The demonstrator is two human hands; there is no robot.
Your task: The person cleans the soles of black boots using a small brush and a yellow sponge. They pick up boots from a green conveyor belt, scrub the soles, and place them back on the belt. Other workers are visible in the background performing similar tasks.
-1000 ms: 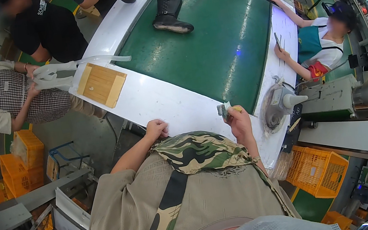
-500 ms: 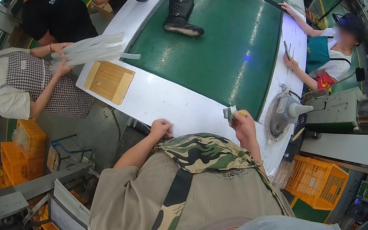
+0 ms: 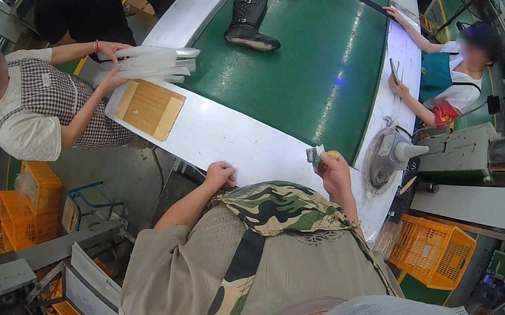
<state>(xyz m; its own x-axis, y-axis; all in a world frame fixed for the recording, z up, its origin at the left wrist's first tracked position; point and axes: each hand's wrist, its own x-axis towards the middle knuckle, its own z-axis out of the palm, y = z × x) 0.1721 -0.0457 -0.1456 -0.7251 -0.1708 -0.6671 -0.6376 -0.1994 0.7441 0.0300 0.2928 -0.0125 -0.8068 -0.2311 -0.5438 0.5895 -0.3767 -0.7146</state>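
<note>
My left hand rests at the near edge of the white tabletop, its fingers curled into a loose fist with nothing showing in them. In my right hand a small flat grey-green piece with a pale, crumpled-looking top is pinched between thumb and fingers; I cannot make out its kind. It is held up over the table's near edge, close to the end of the green conveyor belt. Farther off on the belt, a black buckled boot lies on its side.
A grey pot with a white nozzle stands right of my right hand. A wooden board lies at the left. There a co-worker holds translucent strips; another co-worker works across the belt. An orange crate sits lower right.
The co-worker at the left has leaned in and moved the translucent strips rightward, over the board and the belt's edge. My own hands have hardly moved.
</note>
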